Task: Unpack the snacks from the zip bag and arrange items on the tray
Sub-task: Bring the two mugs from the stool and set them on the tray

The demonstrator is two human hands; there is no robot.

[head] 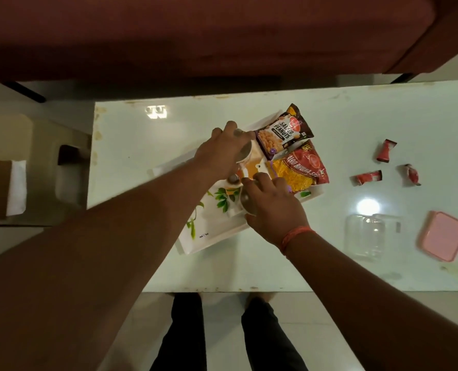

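Observation:
A white tray (209,236) with a leaf print lies slanted on the table. On its far end sit a dark salted peanuts packet (285,131) and, overlapping it, a red aloo bhujia packet (302,168). A purple strip (278,180) shows beside the red packet. My left hand (221,153) grips a small round cup (245,153) over the tray's middle. Just nearer to me, my right hand (273,212) grips a second small round cup (246,203) above the tray's right edge. The hands hide most of both cups.
Three small red sachets (385,151), (368,178), (412,174) lie scattered on the glossy table (356,116) to the right. A clear plastic box (367,236) and its pink lid (443,235) sit near the right front. A dark red sofa (195,36) runs behind the table.

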